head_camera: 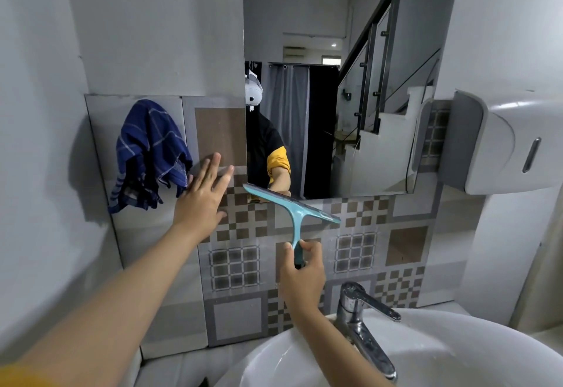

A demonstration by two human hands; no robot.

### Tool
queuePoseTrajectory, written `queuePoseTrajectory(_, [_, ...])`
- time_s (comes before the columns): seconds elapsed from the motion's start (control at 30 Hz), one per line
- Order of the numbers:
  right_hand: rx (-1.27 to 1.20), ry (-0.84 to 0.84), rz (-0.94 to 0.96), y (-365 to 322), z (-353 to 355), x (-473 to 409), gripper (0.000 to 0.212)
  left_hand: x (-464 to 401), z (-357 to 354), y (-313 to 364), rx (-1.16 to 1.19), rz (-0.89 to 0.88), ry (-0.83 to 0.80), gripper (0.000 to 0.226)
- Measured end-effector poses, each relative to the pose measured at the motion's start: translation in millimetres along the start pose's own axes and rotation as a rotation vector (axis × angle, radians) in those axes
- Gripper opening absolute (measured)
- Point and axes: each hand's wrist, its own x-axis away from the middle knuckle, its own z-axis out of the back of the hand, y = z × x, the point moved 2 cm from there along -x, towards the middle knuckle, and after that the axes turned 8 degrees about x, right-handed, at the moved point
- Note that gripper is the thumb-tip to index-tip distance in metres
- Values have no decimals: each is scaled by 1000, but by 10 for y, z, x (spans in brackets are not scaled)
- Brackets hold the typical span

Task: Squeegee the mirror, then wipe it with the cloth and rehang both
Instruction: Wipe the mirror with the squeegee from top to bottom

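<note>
A tall mirror (335, 51) hangs on the wall above patterned tiles. My right hand (303, 277) grips the handle of a teal squeegee (294, 207); its blade is tilted, its left end touching the mirror's lower left corner and the rest lying over the tiles below. A dark blue checked cloth (150, 152) hangs on the wall left of the mirror. My left hand (202, 194) is spread flat on the tiles with fingers apart, just right of the cloth and holding nothing.
A white basin (457, 356) with a chrome tap (362, 316) sits below on the right. A white paper towel dispenser (499, 143) sticks out from the wall right of the mirror. A plain grey wall closes the left side.
</note>
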Motion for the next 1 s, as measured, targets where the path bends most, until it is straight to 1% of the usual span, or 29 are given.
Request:
queuePoseTrajectory(0.13, [84,3,45,38,99,-18,21,-8,-31,-39,14,-14,24,101])
queuePoseTrajectory(0.23, [138,-31,48,106,153,-9,23,-8,-34,-50,-2,-29,40,103])
queuePoseTrajectory(0.3, [169,-54,32,173,196,18,22,-8,-36,-42,-25,-21,25,104])
queuePoseTrajectory(0.4, [143,-57,-4,267,290,70,18,-2,-39,-19,-26,-4,21,104])
queuePoseTrajectory(0.5, [151,-102,41,253,435,128,15,-9,18,47,26,29,-12,100])
queuePoseTrajectory(0.57, [171,-151,80,191,542,163,14,0,92,148,134,55,-49,93])
queuePoseTrajectory(0.67, [220,-253,113,105,701,184,15,144,238,399,458,103,-100,75])
queuePoseTrajectory(0.77, [307,-396,139,-15,852,154,17,424,344,718,740,11,-144,53])
queuePoseTrajectory(0.83, [342,-539,125,-120,944,120,21,601,385,897,897,-24,-227,34])
queuePoseTrajectory(0.9, [411,-685,123,-208,1032,82,26,716,376,987,988,-32,-327,18])
queuePoseTrajectory(1.0, [457,-853,136,-298,1138,68,32,803,331,1005,1004,-41,-531,12])
